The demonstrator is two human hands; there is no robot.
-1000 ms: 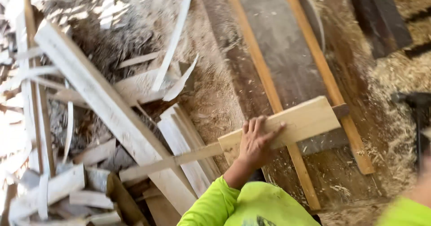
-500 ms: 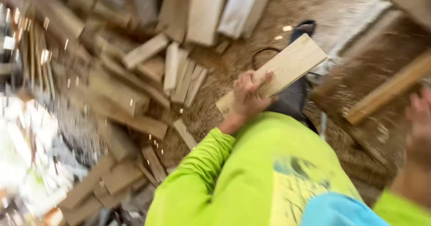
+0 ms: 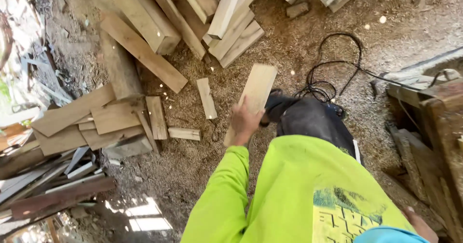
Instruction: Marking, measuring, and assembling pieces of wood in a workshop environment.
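The left hand (image 3: 245, 120) gripped a pale board (image 3: 254, 96) above the sawdust floor (image 3: 308, 45), not yet laid with the offcuts (image 3: 231, 23). Right hand (image 3: 420, 223): grip could not be told.

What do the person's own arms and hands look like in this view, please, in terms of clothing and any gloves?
The left arm wears a long, bright yellow-green sleeve that reaches the wrist. The left hand is bare, with no glove. The matching shirt carries a dark printed graphic low on the front. Only a sliver of the right hand shows at the bottom edge, also ungloved.
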